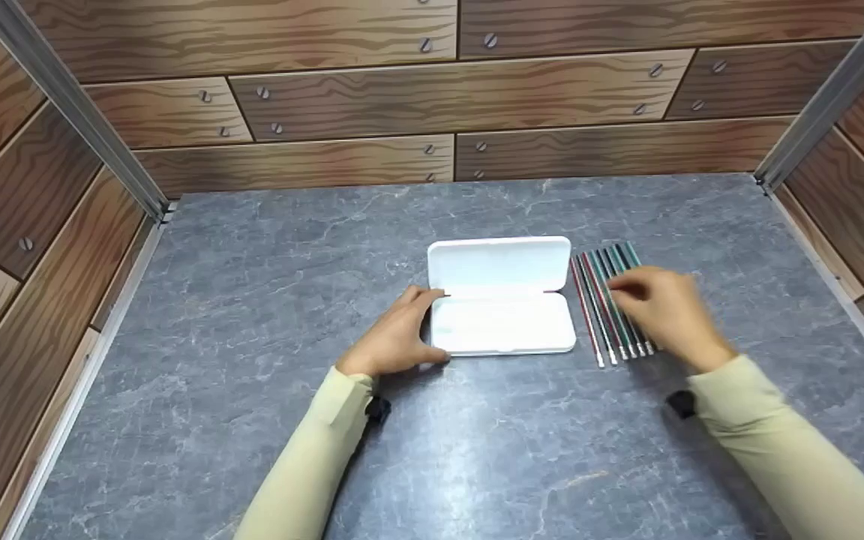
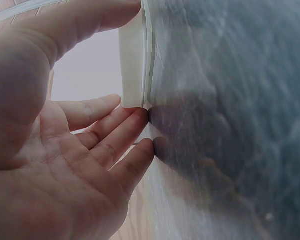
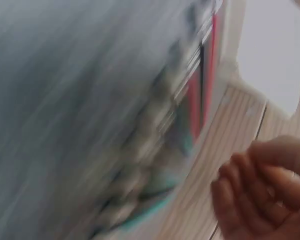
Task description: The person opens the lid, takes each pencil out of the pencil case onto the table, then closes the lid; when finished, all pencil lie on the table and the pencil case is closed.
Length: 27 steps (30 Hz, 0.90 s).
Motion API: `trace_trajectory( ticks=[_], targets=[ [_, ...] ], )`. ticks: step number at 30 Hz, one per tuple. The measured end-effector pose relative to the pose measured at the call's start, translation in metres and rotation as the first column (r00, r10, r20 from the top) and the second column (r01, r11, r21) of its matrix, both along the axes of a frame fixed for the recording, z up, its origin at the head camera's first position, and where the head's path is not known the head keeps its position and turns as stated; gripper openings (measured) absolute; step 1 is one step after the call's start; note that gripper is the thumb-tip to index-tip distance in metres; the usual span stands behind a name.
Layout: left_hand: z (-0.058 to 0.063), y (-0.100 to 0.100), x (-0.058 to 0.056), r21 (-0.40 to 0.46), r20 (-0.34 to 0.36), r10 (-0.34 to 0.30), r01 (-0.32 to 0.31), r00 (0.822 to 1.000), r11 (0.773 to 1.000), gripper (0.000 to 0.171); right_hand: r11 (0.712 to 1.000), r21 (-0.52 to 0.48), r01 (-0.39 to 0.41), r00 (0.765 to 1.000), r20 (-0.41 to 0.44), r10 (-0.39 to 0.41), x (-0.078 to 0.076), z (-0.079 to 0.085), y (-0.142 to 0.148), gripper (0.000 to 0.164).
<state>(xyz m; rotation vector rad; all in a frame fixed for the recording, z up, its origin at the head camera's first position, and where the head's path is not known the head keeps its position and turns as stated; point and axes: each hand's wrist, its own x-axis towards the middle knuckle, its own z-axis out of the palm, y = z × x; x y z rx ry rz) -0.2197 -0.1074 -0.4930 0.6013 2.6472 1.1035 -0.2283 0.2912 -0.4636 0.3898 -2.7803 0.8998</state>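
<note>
A white pencil case (image 1: 503,322) lies unfolded on the table, its lid (image 1: 499,266) tilted up at the back. My left hand (image 1: 394,334) holds the case's left end, thumb at the front corner and fingers near the hinge. In the left wrist view, the case's edge (image 2: 133,65) lies between thumb and fingers. Several red, black and green pencils (image 1: 595,292) lie side by side right of the case, white erasers toward me. Over the rightmost pencils is my right hand (image 1: 664,311), fingers loosely bent. The right wrist view, partly blurred, shows nothing in that hand (image 3: 262,190).
The grey marbled table (image 1: 252,300) reaches a wood-patterned back wall (image 1: 372,105). Similar panels stand at left and right, with metal posts (image 1: 76,112) at the back corners. Black wrist straps show below both hands.
</note>
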Motion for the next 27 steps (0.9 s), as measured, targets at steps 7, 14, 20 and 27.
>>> trace_trajectory(
  ticks=[7, 14, 20, 27],
  targets=[
    [0.0, 0.0, 0.001, 0.005, -0.001, 0.002, -0.002, 1.0, 1.0, 0.097, 0.958, 0.015, -0.287, 0.958, 0.0, 0.287, 0.0, -0.003, -0.062, 0.016],
    [0.0, 0.0, -0.001, -0.002, 0.004, 0.006, -0.006, 1.0, 1.0, 0.098, 0.928, 0.081, -0.362, 0.928, 0.12, 0.352, -0.007, -0.012, -0.079, 0.014],
    [0.0, 0.001, -0.002, -0.009, 0.005, 0.003, -0.003, 1.0, 1.0, 0.099, 0.919, 0.085, -0.385, 0.916, 0.162, 0.368, -0.013, -0.015, -0.079, 0.017],
    [0.0, 0.0, -0.001, 0.002, 0.0, -0.002, 0.002, 1.0, 1.0, 0.099, 0.907, 0.04, -0.42, 0.889, 0.219, 0.402, -0.018, -0.011, -0.081, 0.019]
  ],
)
